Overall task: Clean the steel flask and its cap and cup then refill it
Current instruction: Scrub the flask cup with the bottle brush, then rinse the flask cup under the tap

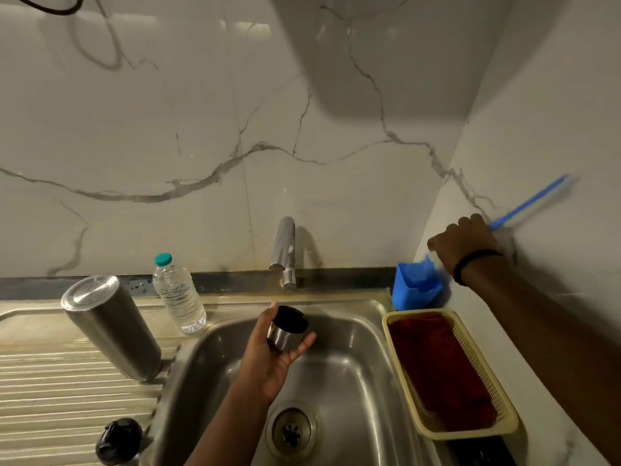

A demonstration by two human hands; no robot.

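I am holding the cup (288, 328) in my left grip (272, 358) over the sink (353, 364), while my right grip (465, 242) is clasping the blue brush (531, 203) beside its holder (416, 287). I should be scrubbing the cup's inside next; the flask (111, 327) is standing inverted on the drainboard (67, 391).

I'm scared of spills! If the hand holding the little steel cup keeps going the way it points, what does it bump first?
Probably the tap. The left hand with the cup points up toward it, though depth is unclear.
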